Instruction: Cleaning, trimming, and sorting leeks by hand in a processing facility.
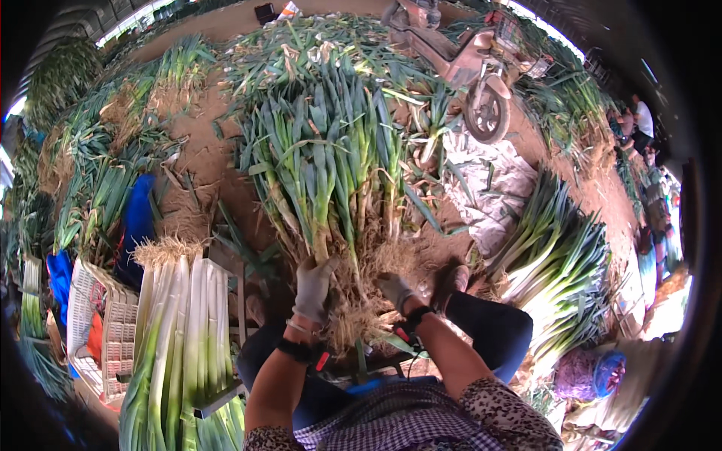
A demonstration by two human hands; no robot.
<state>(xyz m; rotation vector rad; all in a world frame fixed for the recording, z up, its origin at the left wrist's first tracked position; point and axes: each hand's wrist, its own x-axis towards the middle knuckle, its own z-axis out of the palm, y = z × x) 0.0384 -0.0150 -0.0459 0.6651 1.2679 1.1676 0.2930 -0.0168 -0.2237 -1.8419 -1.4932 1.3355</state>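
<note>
A big bunch of unpeeled leeks (323, 158) leans in front of me, green leaves away from me and brown roots close by. My left hand (312, 289), in a pale glove, is closed around the lower stem of one leek (321, 244) at the bunch's near side. To its right, my gloved right hand (397, 292) is beside the tangled roots (350, 319), its fingers drawn together. Whatever those fingers hold, if anything, is hidden. At my left, pale cleaned leeks (188, 316) lie in a metal rack (218, 398), roots pointing away from me.
White plastic crates (113, 331) stand at the far left near blue cloth (139, 214). A second leek pile (560, 263) lies at the right, near a white sheet (492, 188). A scooter (470, 68) is parked beyond. Purple netting (579, 373) rests at lower right.
</note>
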